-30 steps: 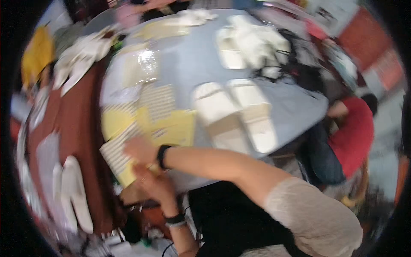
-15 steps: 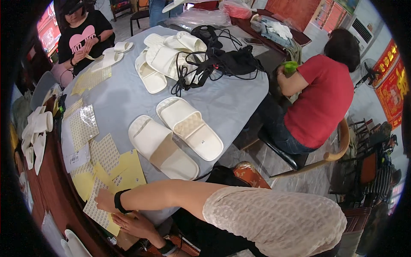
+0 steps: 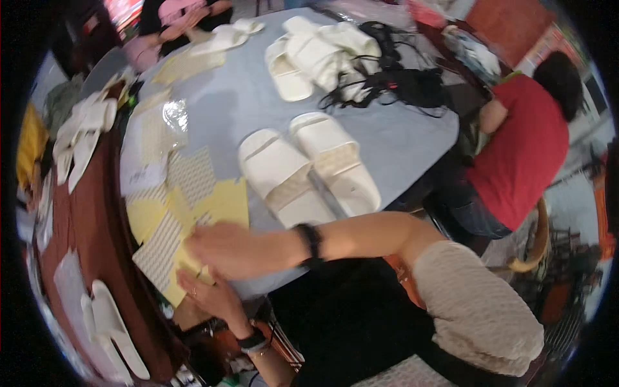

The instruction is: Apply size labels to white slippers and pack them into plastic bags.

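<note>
We're right over the near left corner of the grey table [image 3: 400, 138], and both our hands are on the paper here. Our right hand [image 3: 225, 248] reaches across from the right, fingers spread flat and blurred with motion, pressing on the patterned sheet [image 3: 160, 250] and the yellow backing sheet [image 3: 222, 205] stacked at the table's edge. Our left hand [image 3: 209, 293] comes up from below and pinches the near edge of that same stack between thumb and fingers; it wears a ring, and there is a dark band at each wrist.

Just beyond the sheets, a pair of cream slippers [image 3: 309, 171] lies side by side, soles down, apart from the paper. Nothing from the sheets looks applied to them yet, so by our reckoning the work is at an early stage: paper being sorted or peeled, slippers waiting. More patterned and yellow sheets [image 3: 187, 174] lie scattered to the left, further off.

At the far side a heap of cream slippers [image 3: 322, 51] sits next to a tangle of black cords [image 3: 393, 84]. Loose slippers [image 3: 106, 329] lie on the brown surface to the near left. A person in a red shirt [image 3: 522, 155] sits at the right, and another person [image 3: 180, 16] at the far end.
</note>
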`<state>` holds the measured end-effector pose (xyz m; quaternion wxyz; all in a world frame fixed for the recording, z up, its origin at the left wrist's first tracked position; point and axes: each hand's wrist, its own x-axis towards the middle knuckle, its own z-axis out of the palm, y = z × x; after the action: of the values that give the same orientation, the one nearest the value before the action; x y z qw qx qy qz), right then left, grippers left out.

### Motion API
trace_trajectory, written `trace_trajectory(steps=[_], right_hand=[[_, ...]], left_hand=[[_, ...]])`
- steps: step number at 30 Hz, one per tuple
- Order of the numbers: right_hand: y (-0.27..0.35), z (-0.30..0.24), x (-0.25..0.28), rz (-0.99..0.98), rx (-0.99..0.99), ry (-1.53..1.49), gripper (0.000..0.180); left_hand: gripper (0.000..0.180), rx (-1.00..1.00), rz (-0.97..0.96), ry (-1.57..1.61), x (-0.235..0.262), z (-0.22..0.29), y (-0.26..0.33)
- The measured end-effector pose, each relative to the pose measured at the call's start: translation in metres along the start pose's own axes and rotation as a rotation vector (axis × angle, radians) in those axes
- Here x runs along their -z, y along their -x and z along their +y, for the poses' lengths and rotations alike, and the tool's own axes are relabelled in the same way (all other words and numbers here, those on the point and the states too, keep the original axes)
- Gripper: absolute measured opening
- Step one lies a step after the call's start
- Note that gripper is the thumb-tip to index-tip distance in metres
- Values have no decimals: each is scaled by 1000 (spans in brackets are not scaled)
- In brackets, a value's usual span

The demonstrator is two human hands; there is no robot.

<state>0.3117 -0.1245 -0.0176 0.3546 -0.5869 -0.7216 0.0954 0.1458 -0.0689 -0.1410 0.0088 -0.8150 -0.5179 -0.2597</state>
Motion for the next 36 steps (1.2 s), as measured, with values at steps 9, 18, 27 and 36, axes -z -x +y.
trace_trajectory(steps=[9, 18, 27, 36], right_hand=[[115, 60, 117, -59, -434, -40, 6], [145, 75, 64, -102, -522, -37, 6], [157, 68, 44, 230, -599, 102, 6], [167, 42, 29, 190, -612, 118, 20]], left_hand=[[54, 62, 127, 129, 21, 18, 6], [45, -523, -428, 647, 47, 147, 65], [54, -630, -490, 482, 43, 156, 61], [75, -686, -423, 425, 28, 162, 53]])
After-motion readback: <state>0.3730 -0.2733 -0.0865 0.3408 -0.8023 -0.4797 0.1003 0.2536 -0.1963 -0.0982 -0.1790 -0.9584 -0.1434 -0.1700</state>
